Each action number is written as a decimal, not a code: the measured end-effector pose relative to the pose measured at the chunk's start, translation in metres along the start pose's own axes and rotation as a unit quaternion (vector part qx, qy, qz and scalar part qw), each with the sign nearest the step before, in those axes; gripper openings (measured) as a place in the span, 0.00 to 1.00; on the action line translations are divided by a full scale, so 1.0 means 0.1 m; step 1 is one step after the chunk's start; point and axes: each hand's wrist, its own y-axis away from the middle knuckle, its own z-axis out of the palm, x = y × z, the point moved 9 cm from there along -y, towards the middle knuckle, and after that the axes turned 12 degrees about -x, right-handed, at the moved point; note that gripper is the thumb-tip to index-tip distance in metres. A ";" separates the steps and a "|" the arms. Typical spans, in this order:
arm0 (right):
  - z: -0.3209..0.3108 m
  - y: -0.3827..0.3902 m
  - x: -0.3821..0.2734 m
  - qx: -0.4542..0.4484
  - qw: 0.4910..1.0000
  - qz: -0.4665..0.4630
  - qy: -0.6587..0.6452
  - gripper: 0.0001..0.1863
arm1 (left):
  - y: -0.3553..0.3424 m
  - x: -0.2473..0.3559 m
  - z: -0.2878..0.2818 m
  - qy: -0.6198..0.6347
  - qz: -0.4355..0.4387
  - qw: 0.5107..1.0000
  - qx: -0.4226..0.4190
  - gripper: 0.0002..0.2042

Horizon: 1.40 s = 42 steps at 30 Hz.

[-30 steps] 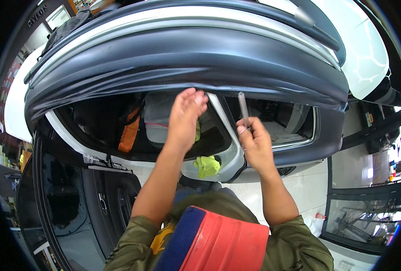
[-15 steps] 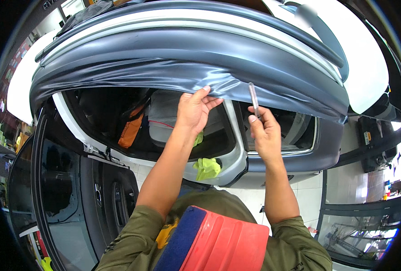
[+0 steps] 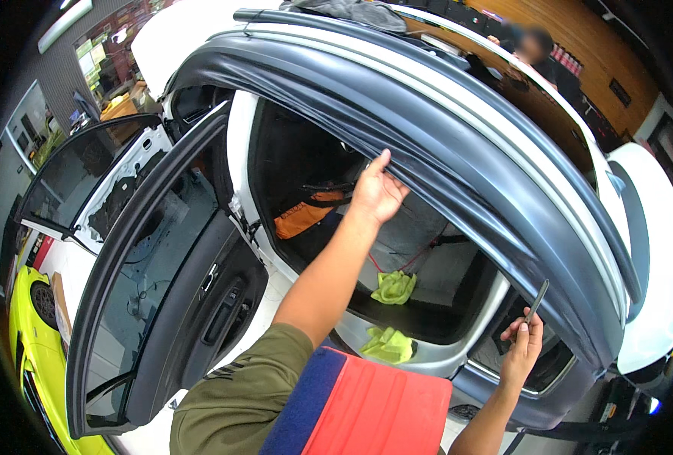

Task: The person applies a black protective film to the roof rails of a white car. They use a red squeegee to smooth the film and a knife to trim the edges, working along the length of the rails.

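Observation:
Dark grey-blue vinyl film (image 3: 458, 174) lies along the white car's upper side frame. Its loose lower edge hangs in folds over the open door frame. My left hand (image 3: 380, 195) pinches that edge near the middle of the opening, thumb in front and fingers bent behind. To the right, my right hand (image 3: 521, 345) grips a slim cutting knife (image 3: 537, 297), its tip pointing up beside the film over the small rear side window. Against my chest is a red squeegee (image 3: 389, 406) with a dark blue felt edge.
An open car door (image 3: 192, 303) stands on my left. Yellow-green cloths lie on the seat (image 3: 394, 288) and sill (image 3: 389, 346); an orange bag (image 3: 306, 214) is inside. A bright yellow car (image 3: 37, 341) stands far left. Beyond the roof is another person (image 3: 532, 53).
The view has swung left. My left hand has slid left along the film edge, farther from my right hand, which still holds the knife. The film's shiny bulge between them has flattened.

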 end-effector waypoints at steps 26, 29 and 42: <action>5.26 -2.26 -1.84 -0.325 0.850 -0.209 0.357 0.11 | -0.47 3.83 -1.62 -0.016 0.340 0.927 0.159 0.08; 5.65 -2.53 -1.79 -0.338 0.825 -0.254 0.375 0.12 | -0.44 3.81 -1.37 -0.063 0.299 0.941 0.148 0.11; 7.87 -2.93 -1.49 -0.366 0.696 -0.400 0.471 0.11 | -0.45 4.37 -1.77 -0.195 0.341 0.894 0.217 0.03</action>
